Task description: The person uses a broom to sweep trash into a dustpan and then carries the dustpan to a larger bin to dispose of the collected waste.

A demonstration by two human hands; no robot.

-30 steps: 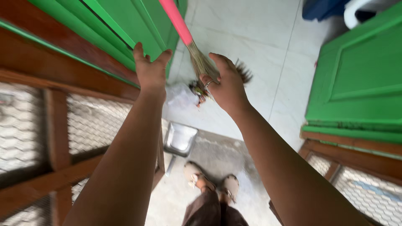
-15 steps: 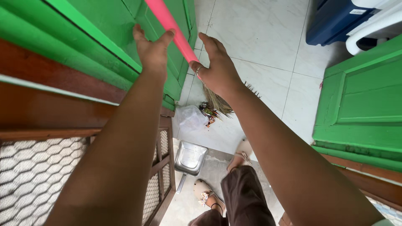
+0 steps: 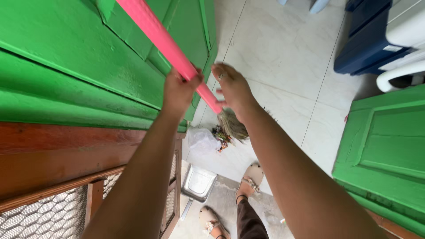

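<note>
Left hand (image 3: 178, 90) clamped on the light, stiff, smooth pink broom (image 3: 166, 44) handle; right hand (image 3: 232, 88) fingers loosely apart just beside it. Mid-handle hold suits.

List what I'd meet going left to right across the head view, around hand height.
Green door → left hand gripping the pink broom handle → right hand → white floor tiles → green panel.
</note>
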